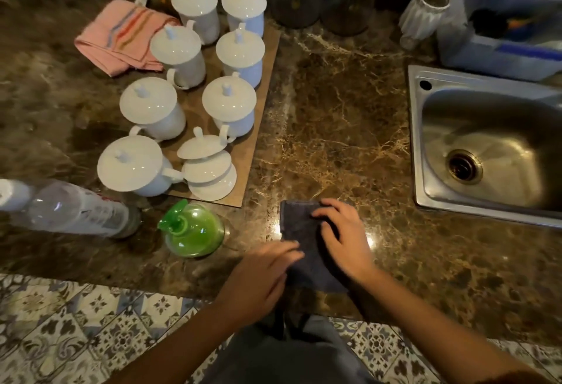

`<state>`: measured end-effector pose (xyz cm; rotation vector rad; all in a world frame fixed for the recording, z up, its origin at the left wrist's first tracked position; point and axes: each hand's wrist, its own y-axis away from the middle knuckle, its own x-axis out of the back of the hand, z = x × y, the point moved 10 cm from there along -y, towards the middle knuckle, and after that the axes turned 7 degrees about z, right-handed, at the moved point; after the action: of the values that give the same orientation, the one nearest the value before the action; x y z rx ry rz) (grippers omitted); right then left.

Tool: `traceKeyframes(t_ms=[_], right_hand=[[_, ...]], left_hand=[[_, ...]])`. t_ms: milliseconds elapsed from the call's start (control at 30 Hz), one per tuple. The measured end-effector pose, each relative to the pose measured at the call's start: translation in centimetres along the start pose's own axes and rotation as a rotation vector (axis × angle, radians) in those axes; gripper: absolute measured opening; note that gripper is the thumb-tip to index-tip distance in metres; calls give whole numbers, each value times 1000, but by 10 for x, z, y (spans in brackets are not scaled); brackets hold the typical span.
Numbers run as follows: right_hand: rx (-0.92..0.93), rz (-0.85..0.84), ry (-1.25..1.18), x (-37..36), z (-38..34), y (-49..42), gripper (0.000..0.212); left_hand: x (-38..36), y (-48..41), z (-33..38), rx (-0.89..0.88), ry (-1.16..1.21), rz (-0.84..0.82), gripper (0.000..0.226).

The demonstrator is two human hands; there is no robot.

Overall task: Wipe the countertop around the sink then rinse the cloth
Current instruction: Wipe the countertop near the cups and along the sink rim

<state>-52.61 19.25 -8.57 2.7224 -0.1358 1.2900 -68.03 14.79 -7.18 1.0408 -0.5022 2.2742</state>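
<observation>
A dark grey cloth [299,225] lies flat on the brown marble countertop [340,128] near its front edge, left of the steel sink [486,140]. My right hand [343,237] rests on top of the cloth with fingers spread and pressing down. My left hand [261,280] touches the cloth's lower left part, fingers lying on its edge. The cloth's near end reaches the counter's front edge between my wrists. The sink basin is empty, its drain visible.
Several white lidded cups [182,55] stand on a brown board [258,115] at the left. A green soap bottle [191,231] and a lying clear bottle [76,210] sit near the front left. A pink towel [121,36], jars and a blue bin [501,33] line the back.
</observation>
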Motion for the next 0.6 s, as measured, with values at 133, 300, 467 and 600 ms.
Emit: traceKeyframes(t_ms=[133,300,467,600], right_hand=[[320,-231,398,1,22,14,42],[323,-200,536,3,22,17,44],[241,-156,459,-4,14,37,46],[247,-181,392,-18,-1,55,51]], left_hand=[[-42,1,18,-134,-18,-239,48],[-47,14,3,-172,-217,-232,47],[-21,2,-15,-78,-299,-139,36],[-5,-7,-29,20,-402,-18,48]])
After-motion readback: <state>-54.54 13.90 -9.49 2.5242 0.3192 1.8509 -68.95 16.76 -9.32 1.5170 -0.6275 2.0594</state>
